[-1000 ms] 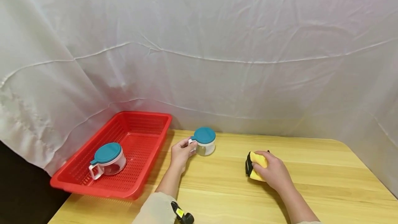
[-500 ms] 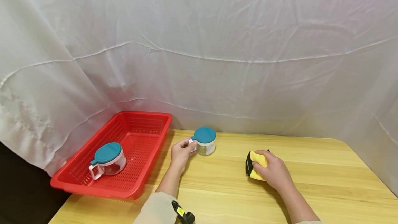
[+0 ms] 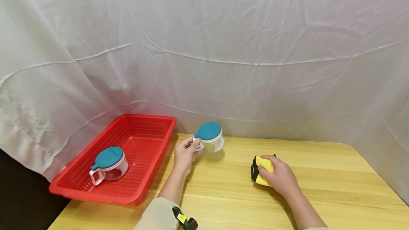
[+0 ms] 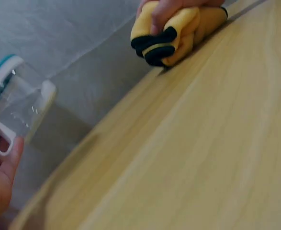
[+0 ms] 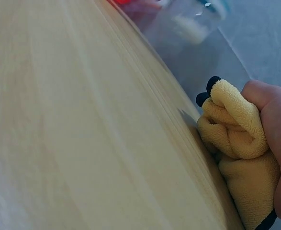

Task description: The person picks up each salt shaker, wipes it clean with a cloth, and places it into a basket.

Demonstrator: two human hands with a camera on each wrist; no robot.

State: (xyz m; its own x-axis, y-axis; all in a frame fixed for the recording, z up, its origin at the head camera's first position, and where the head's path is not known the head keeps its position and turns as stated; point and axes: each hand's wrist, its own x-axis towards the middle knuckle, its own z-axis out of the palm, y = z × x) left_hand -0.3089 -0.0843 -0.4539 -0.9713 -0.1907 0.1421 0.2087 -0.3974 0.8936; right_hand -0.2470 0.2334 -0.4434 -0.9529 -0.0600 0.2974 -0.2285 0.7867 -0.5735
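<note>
My left hand [image 3: 184, 155] grips the white handle of a clear jar with a teal lid [image 3: 208, 131]. The jar is raised off the table and slightly tilted; the left wrist view shows its clear body [image 4: 25, 103] above the wood, with fingers around the handle. My right hand [image 3: 281, 175] holds a bunched yellow cloth with black edging [image 3: 264, 166] on the table. In the right wrist view the folded cloth [image 5: 241, 129] is squeezed in the hand, resting at the wood surface. A second, similar teal-lidded jar [image 3: 110, 162] sits in the red basket.
The red perforated plastic basket [image 3: 156, 159] stands at the left of the wooden table [image 3: 230, 194], close to my left forearm. A pale fabric curtain [image 3: 243, 81] hangs behind the table's back edge. A black strap device [image 3: 185, 218] is on my left sleeve.
My left hand has lifted the jar from the table and tilted it a little. The right hand and the cloth stay in nearly the same place.
</note>
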